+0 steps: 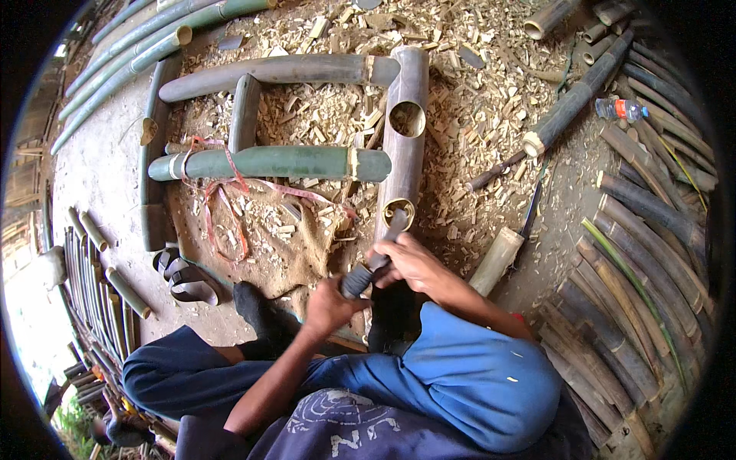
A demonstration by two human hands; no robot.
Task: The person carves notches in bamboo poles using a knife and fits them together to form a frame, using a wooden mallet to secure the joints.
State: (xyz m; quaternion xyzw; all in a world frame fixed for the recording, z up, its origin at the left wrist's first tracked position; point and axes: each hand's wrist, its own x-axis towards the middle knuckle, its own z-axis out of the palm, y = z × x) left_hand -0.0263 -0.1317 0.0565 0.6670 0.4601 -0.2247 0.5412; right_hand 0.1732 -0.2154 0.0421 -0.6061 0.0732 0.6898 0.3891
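My left hand point(331, 307) is closed around the dark, ribbed handle of a knife point(356, 281). Further up, my right hand point(410, 262) grips the same knife along its blade. The blade's tip reaches into the lower round hole point(399, 209) of a thick bamboo post point(397, 169), at the wall of the hole. A second round hole point(407, 119) is cut higher in the post. Two bamboo rails, a green one point(299, 162) and a grey-brown one point(284, 69), run from the post to another bamboo post point(155, 207) at the left.
Wood chips point(452, 100) cover the ground. A pink ribbon point(218, 192) lies across sackcloth point(299, 245). Black straps point(184, 280) lie at the left. Split bamboo pieces point(644, 245) and a plastic bottle point(621, 109) are at the right; long bamboo poles point(138, 57) lie at the far left.
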